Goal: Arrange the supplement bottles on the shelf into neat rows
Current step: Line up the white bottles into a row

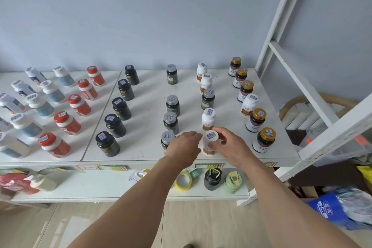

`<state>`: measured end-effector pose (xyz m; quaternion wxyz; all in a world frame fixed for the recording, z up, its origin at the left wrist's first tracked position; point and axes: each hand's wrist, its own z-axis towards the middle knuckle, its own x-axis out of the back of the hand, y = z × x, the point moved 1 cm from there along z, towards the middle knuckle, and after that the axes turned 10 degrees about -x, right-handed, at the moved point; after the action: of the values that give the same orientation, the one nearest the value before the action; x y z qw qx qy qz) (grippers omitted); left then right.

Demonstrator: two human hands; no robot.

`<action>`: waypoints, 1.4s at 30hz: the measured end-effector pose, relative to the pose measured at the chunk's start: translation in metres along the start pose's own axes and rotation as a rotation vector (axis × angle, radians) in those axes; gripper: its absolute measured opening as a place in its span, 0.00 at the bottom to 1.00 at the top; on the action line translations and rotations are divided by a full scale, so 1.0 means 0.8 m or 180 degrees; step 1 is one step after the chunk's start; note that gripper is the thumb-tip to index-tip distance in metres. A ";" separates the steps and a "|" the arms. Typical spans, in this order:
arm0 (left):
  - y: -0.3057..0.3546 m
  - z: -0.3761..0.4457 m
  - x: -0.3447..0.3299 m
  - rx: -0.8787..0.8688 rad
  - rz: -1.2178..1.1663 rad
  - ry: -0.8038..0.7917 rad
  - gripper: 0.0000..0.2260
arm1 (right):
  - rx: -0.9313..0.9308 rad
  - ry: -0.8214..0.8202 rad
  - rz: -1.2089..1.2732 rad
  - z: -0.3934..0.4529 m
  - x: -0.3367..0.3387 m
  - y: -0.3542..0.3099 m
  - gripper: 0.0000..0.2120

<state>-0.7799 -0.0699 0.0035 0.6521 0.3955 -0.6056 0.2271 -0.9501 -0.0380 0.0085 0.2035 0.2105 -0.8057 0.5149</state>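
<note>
Nearest the camera, both forearms reach over the lower shelf (100, 187), which carries a tape roll (183, 181) and two flasks. The right hand (227, 145) has its fingers (216, 143) closed round the white-capped bottle (211, 142) at the front edge of the top shelf (141, 153). The left hand (184, 145) sits just beside that bottle with fingers loosely curled; whether they touch it cannot be told.

Progress, judged: well advanced. Black, red and blue-labelled bottles stand in tidy columns. Remaining faults:
- a dark silver-capped bottle (208, 99) sits in the white-capped column;
- a white-capped bottle (249, 104) sits among the gold-capped ones (265, 139);
- the silver-capped column (172, 105) shows a gap near the back.

Containers: all bottles upright, capped, barcode sticker on each lid; contents not visible. At far right, a clear bin (342, 147) beneath the frame; contents indistinct.
</note>
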 end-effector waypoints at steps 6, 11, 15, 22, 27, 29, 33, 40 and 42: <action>-0.007 0.020 0.018 0.0008 -0.0086 0.0166 0.16 | 0.0114 0.0212 0.0295 0.011 0.023 -0.024 0.24; -0.015 0.043 0.028 0.0102 -0.0002 0.0185 0.16 | 0.0093 0.0332 -0.0137 0.048 0.039 -0.044 0.27; -0.021 0.065 0.031 0.0256 -0.0107 0.0160 0.17 | 0.0029 0.0124 -0.0425 0.083 0.040 -0.053 0.31; -0.029 0.091 0.033 0.0561 -0.0553 -0.0134 0.24 | 0.0059 -0.0063 -0.0367 0.116 0.039 -0.048 0.24; -0.039 0.104 0.031 0.0815 -0.1343 -0.0212 0.22 | 0.0163 -0.0006 -0.0377 0.112 0.050 -0.063 0.18; -0.045 0.109 0.032 0.0859 -0.1620 -0.0211 0.19 | 0.0200 0.0031 -0.0470 0.112 0.054 -0.068 0.19; -0.047 0.115 0.042 0.0810 -0.1902 -0.0161 0.15 | 0.0190 0.0151 -0.0574 0.114 0.062 -0.079 0.25; -0.052 0.120 0.054 0.0679 -0.2634 -0.0182 0.12 | 0.0177 0.0298 -0.0532 0.119 0.069 -0.089 0.27; -0.052 0.123 0.056 0.0626 -0.2676 -0.0212 0.13 | 0.0150 0.0304 -0.0521 0.119 0.070 -0.090 0.27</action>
<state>-0.8003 -0.1806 0.0325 0.6273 0.6751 -0.3880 -0.0145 -0.9676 -0.1597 0.0562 0.2780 0.2556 -0.7628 0.5249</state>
